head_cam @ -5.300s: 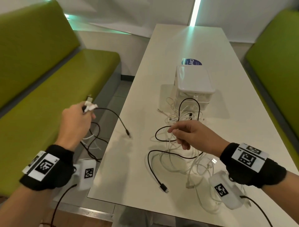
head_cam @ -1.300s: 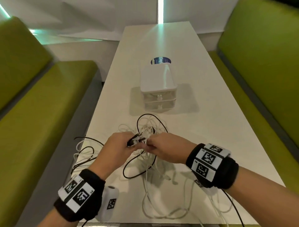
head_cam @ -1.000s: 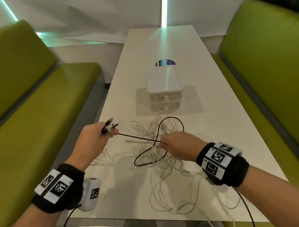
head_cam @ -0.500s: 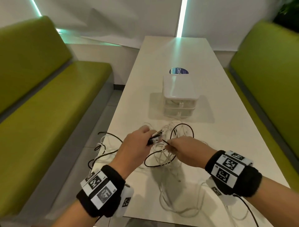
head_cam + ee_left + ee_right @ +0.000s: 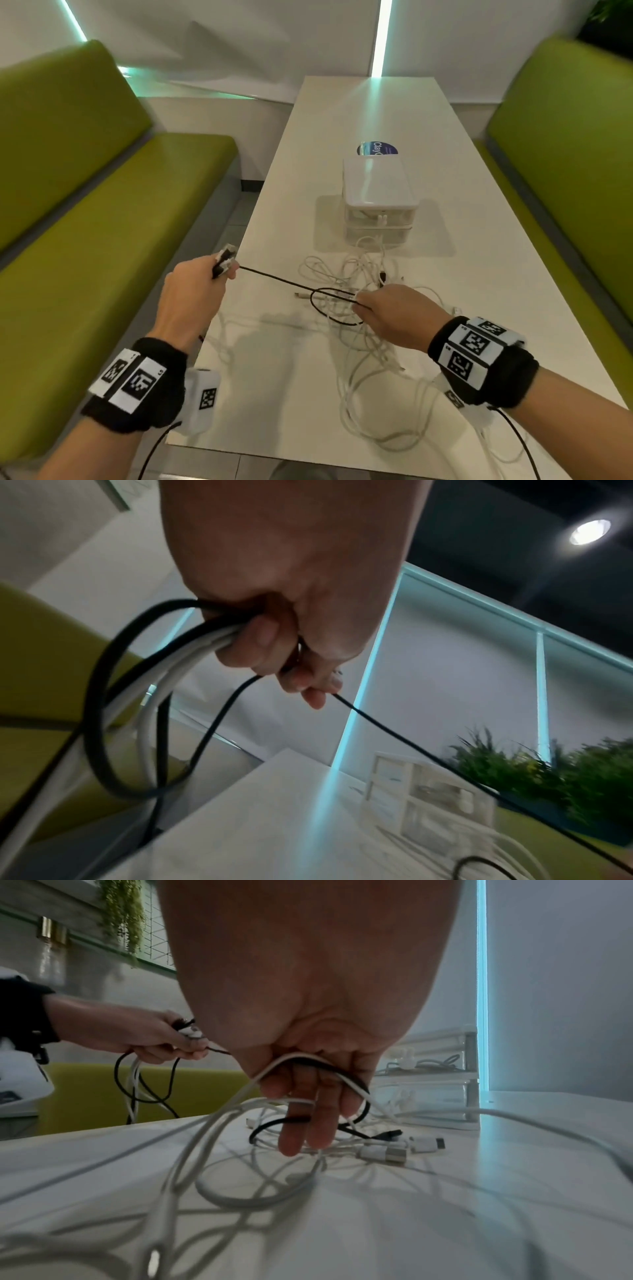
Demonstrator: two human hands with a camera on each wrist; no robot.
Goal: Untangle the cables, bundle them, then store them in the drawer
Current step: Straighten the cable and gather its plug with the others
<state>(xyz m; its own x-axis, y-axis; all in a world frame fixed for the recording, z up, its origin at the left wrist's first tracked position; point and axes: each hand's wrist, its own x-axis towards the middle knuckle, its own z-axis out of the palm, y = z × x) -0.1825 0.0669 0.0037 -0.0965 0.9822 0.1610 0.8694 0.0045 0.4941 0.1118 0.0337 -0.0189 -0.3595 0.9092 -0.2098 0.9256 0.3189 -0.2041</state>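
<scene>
My left hand [image 5: 222, 271] is raised over the table's left edge and grips a bunch of black and white cable ends [image 5: 226, 257]. Looped lengths [image 5: 103, 696] hang below that fist. A black cable [image 5: 281, 280] runs taut from it to my right hand [image 5: 359, 303], which pinches it above the pile. In the right wrist view the black cable [image 5: 356, 1080] and a white one [image 5: 246, 1091] lie looped over the fingers [image 5: 294, 1134]. A tangle of white cables [image 5: 356, 346] is spread on the table. The small white drawer unit [image 5: 378, 202] stands behind it with its drawers pushed in.
The long white table [image 5: 281, 394] has green benches on the left [image 5: 102, 240] and on the right [image 5: 565, 154]. A round blue sticker [image 5: 376, 149] lies behind the drawer unit. Loose plugs [image 5: 383, 1153] lie near my right fingers. Some white cable hangs over the near edge.
My left hand has pulled away to the left from the right hand, and the black cable between them has drawn taut. Its loop by the right hand has shrunk.
</scene>
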